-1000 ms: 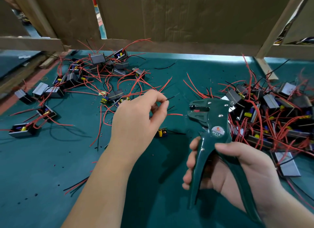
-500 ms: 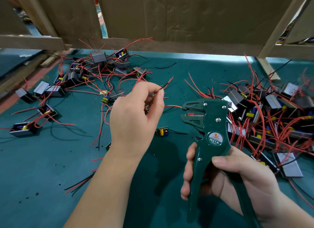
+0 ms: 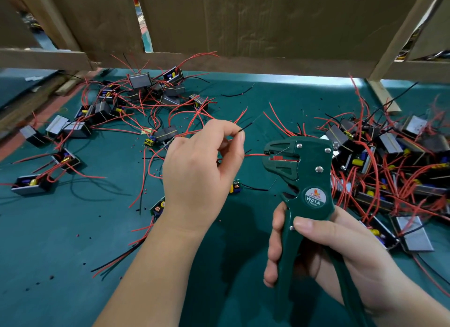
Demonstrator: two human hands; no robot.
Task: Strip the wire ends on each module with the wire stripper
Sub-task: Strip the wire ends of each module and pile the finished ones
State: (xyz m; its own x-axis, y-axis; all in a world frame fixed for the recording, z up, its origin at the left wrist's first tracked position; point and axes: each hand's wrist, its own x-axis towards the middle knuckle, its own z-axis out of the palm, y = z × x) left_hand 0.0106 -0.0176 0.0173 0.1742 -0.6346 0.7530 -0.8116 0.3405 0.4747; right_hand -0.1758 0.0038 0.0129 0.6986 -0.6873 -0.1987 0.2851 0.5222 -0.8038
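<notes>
My right hand [image 3: 323, 248] grips the handles of a dark green wire stripper [image 3: 300, 178], its jaws pointing left. A red wire [image 3: 253, 154] runs from under my left hand into the stripper's jaws. My left hand [image 3: 199, 171] is raised at the centre, its thumb and fingers pinching a black wire [image 3: 247, 126] whose bare end sticks up to the right. A small module [image 3: 235, 186] with a circuit board lies on the mat just below my left hand, mostly hidden by it.
A pile of modules with red wires [image 3: 379, 161] lies at the right. Another scatter of modules [image 3: 136, 100] spreads over the back left. The green mat [image 3: 60, 241] carries loose wire offcuts and bits of insulation. A wooden and cardboard frame [image 3: 243, 34] stands behind.
The stripper has moved left and up toward my left hand, and the red wire's end now sits in its jaws. My left hand has lifted slightly with the wires.
</notes>
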